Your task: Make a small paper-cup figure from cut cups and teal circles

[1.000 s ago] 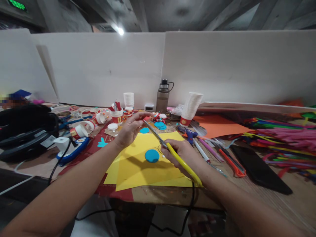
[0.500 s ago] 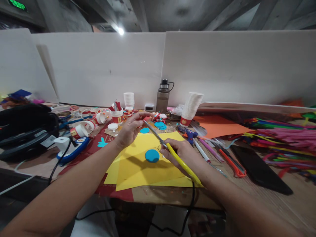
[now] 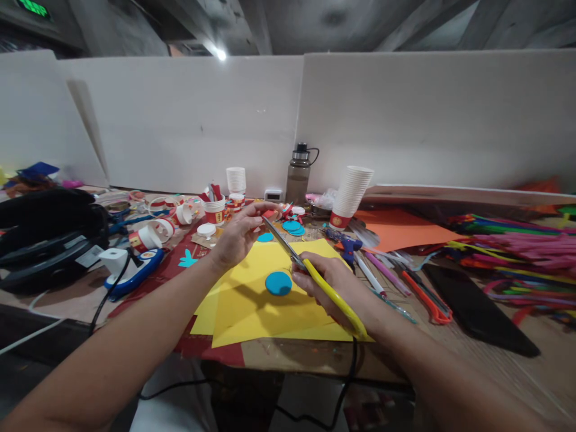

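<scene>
My left hand (image 3: 243, 233) pinches a small red piece (image 3: 269, 214) between thumb and fingers, above the far part of the yellow sheets (image 3: 247, 318). In my right hand (image 3: 328, 282) are the yellow-handled scissors (image 3: 330, 294), pointing up and to the left, with the blade tips against the red piece. How far apart the blades are is hard to tell. A blue disc (image 3: 278, 284) lies on the yellow paper below and between the hands. More blue discs (image 3: 293, 227) lie just past the sheets.
A bottle (image 3: 298, 177) and stacked paper cups (image 3: 351, 195) stand at the back. A glue gun (image 3: 348, 245), pens, an orange cutter (image 3: 427, 300) and a black phone (image 3: 479, 309) lie right. Left are a power strip (image 3: 135, 276), tipped cups and a black bag (image 3: 49, 240).
Both hands stay nearly in place. The scissors have tilted slightly at the red piece, which shows a little more between my left fingers. The view has shifted slightly.
</scene>
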### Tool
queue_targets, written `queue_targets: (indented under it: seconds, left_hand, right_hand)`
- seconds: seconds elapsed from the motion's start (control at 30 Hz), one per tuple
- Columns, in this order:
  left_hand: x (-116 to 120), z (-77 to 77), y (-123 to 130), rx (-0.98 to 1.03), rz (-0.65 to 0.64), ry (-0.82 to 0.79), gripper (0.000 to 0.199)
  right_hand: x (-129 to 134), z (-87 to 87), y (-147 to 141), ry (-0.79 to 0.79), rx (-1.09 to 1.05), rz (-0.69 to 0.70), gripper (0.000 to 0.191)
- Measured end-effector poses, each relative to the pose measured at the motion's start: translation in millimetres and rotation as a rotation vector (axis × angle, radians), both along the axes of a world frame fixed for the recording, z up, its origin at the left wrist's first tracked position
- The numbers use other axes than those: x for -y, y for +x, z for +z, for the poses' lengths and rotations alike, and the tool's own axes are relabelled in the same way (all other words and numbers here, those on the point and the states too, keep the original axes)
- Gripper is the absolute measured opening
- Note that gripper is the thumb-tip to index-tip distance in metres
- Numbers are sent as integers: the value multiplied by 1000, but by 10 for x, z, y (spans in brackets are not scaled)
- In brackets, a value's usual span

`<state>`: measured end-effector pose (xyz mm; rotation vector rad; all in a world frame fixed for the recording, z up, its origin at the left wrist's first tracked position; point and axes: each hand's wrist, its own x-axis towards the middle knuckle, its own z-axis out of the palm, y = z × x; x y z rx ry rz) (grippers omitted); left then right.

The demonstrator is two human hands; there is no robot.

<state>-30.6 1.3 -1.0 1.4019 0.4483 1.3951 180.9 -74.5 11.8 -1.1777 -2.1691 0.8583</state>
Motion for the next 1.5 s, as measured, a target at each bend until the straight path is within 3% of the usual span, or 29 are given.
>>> queue_targets:
  seconds: [0.47, 1.13, 1.3, 1.5]
  left_hand:
    - [41, 7, 37, 78, -42, -94, 33]
    - [62, -1, 89, 146, -118, -197, 32]
    - [46, -13, 76, 119, -96, -183, 30]
    - [65, 11, 72, 82, -89, -175, 25]
  right_hand:
    - [20, 3, -9, 10, 6, -7, 11]
    - [-18, -21, -54, -4, 56, -134, 16]
    - [-17, -27, -30, 40, 41, -80, 13]
    - [-10, -14, -10, -46, 1, -20, 10]
